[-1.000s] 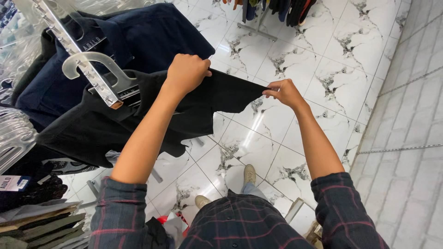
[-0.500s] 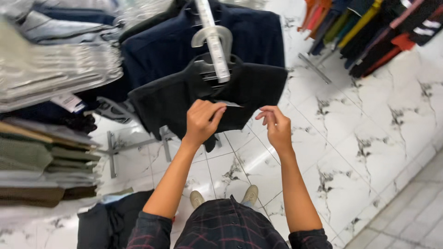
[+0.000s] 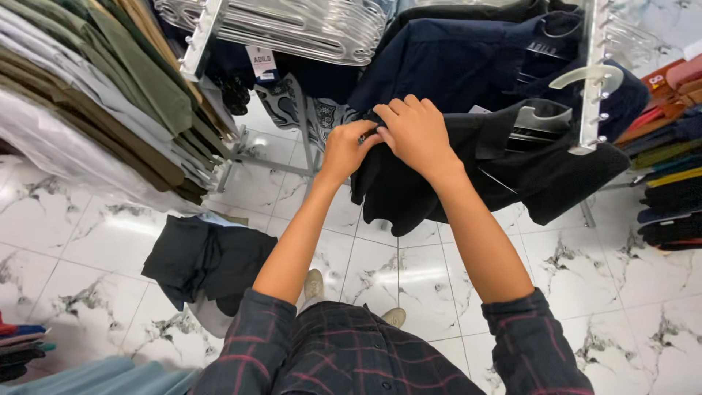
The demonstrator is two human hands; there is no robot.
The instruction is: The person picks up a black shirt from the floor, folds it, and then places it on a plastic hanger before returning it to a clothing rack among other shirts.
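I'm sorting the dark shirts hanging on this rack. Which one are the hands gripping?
The black shirt at the front of the rack arm. Both the left hand and right hand pinch its fabric; the navy shirt behind hangs untouched.

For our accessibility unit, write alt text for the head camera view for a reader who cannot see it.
Both hands, left hand and right hand, grip the edge of a black shirt hanging on a clothing rack arm over a white marble tile floor. Dark garments lie piled on the floor at left.
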